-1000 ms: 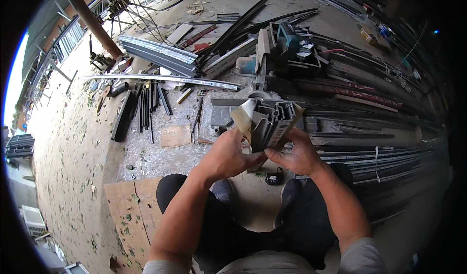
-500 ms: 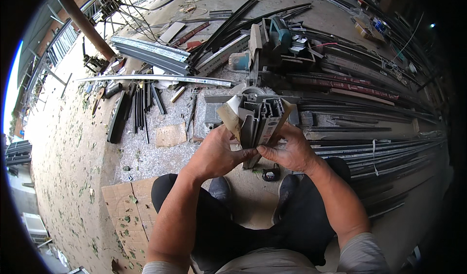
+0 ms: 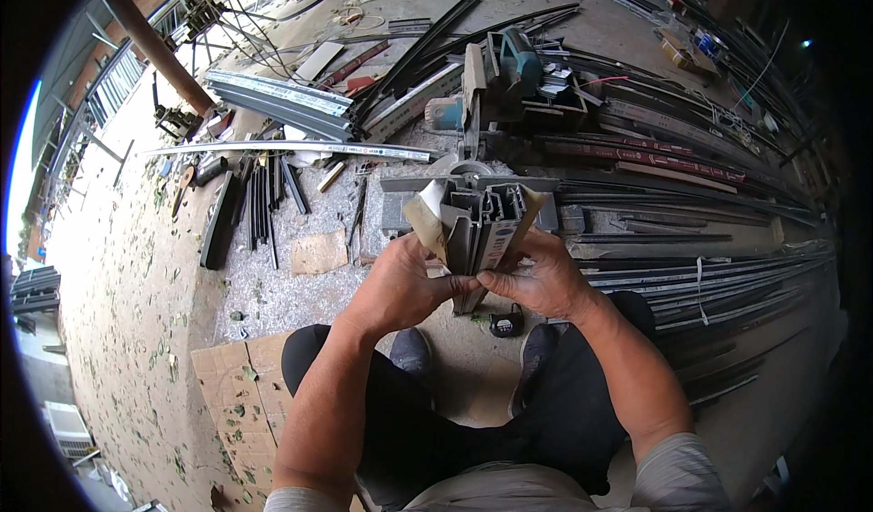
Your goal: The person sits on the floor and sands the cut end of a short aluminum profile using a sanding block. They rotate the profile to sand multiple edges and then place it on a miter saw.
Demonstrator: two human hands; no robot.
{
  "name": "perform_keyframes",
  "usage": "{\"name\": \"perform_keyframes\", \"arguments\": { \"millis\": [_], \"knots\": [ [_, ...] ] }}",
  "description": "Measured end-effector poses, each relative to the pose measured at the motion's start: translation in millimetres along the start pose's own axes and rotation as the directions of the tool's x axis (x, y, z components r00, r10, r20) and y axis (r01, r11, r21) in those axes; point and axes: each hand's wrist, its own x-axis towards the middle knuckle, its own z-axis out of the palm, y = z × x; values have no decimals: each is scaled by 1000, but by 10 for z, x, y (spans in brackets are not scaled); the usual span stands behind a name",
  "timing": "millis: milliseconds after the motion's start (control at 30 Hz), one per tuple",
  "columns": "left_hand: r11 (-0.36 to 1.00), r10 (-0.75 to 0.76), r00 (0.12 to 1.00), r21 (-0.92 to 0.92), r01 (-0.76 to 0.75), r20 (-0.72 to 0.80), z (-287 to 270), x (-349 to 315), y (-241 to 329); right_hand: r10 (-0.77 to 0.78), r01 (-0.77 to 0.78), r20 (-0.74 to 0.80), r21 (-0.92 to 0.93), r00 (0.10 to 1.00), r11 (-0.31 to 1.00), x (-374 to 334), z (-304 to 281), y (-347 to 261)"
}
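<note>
Between my knees a bundle of dark metal profiles [image 3: 468,237] stands on end, its hollow cut ends facing up. My left hand [image 3: 400,280] grips the bundle from the left, and my right hand [image 3: 541,276] from the right. Both thumbs press against the near side and almost meet. A sheet of tan wrapping paper [image 3: 426,219] sticks out at both sides of the bundle; part of it lies behind my fingers, which are mostly hidden. Below the right hand, a black tape measure [image 3: 506,322] lies on the floor between my shoes.
Just beyond the bundle stands a teal miter saw [image 3: 520,62] on its base. Long profiles [image 3: 727,285] lie stacked at the right, with short dark pieces [image 3: 259,194] at the left. Flattened cardboard [image 3: 236,394] lies by my left knee. Metal shavings cover the floor around the saw.
Almost nothing differs. Both hands keep their hold on the profile bundle, and the view has shifted very slightly.
</note>
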Motion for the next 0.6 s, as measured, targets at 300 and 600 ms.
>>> {"name": "perform_keyframes", "arguments": {
  "millis": [300, 600],
  "knots": [
    [997, 32, 999, -65, -33, -21, 31, 9, -4, -26, 26, -11, -9, 1000, 1000, 3, -8, 19],
    [994, 58, 997, -90, -63, -52, 57, 1, 28, 20, -20, -9, 12, 1000, 1000, -10, -15, 48]
  ]
}}
